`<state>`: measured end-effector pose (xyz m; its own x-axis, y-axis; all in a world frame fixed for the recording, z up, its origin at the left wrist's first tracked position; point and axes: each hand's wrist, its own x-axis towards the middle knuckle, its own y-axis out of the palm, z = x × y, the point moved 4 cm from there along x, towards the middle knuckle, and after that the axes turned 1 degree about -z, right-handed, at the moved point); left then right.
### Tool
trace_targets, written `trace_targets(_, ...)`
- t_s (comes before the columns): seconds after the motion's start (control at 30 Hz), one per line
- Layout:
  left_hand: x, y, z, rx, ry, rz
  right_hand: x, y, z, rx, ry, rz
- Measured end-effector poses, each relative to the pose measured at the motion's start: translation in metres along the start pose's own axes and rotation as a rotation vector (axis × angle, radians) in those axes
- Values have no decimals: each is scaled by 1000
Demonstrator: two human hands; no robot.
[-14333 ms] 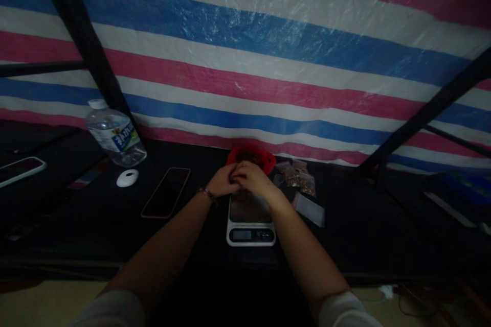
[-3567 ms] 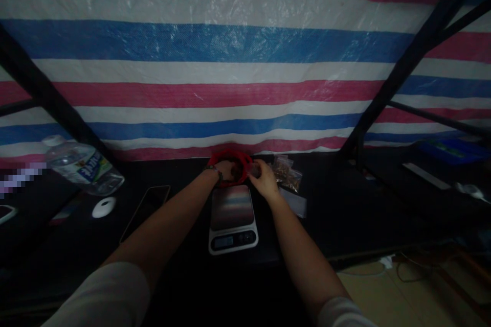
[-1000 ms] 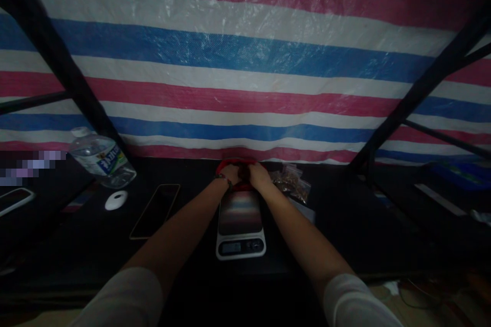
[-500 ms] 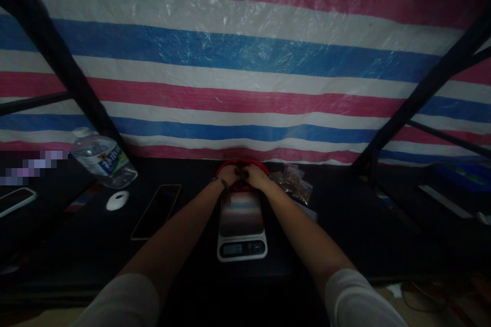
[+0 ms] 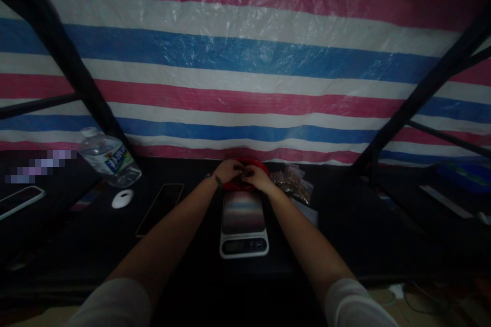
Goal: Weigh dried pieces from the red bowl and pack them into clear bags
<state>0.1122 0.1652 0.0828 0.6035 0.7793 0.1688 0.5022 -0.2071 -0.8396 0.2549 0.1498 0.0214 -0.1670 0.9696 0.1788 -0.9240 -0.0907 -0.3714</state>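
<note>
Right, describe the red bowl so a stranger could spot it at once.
Start at the striped tarp and drop to the dark table below it. Behind the kitchen scale, under both hands, sits the bowl: the only bright red, round thing there.

Bottle (image 5: 109, 158) label: print too blurry; scale (image 5: 244, 225) display unreadable.

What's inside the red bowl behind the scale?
Mostly hidden. The left hand and right hand meet over the red bowl, covering the inside. Only its rim shows, and the dim light hides anything between the fingers. The scale in front carries nothing.
</note>
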Motion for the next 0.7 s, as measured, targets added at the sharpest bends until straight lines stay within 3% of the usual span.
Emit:
trace_targets(0.17, -4, -3, -8, 11, 9, -57, -3, 1, 5, -21, 8, -83)
trace_targets(0.37, -7, -3, -17, 35, 15, -69, -7, 3, 12, -64, -23, -88)
trace_targets(0.7, -14, 1, -34, -134, 38, -168, -13, 0, 22, -168, -58, -167)
